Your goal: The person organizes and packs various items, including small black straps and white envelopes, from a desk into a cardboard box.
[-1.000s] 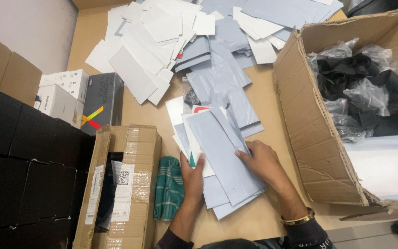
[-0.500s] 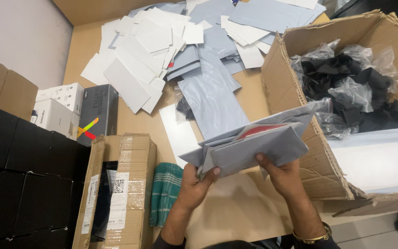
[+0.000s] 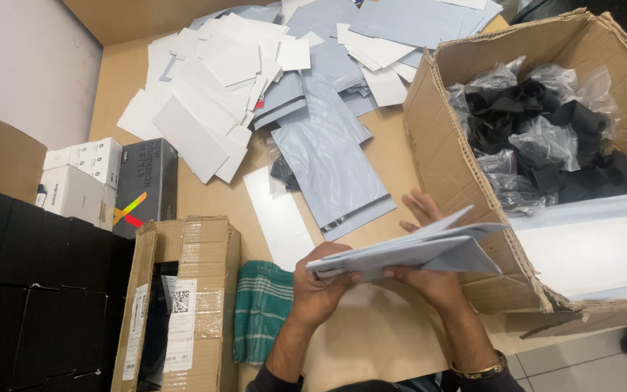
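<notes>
— Stage of work?
— Squaring up a sheaf of grey mailers [image 3: 408, 250], by the look of it: lifted edge-on off the counter [image 3: 371, 341], just left of the open carton [image 3: 437, 160]. Left hand [image 3: 317, 284] clenched on the near end, right hand [image 3: 433, 284] grasping the underside.
— Needed next?
— Probably a firm pinch, to stop the slick sheaf fanning out.
— Surroundings?
— Pale wooden counter. Loose mailers [image 3: 328, 167] and white cards [image 3: 212, 80] strewn left of the carton, green striped cloth [image 3: 261, 308] and a taped box [image 3: 205, 290] further left. Bagged black goods [image 3: 538, 138] inside the carton. Plain wall [image 3: 23, 65] far left.
</notes>
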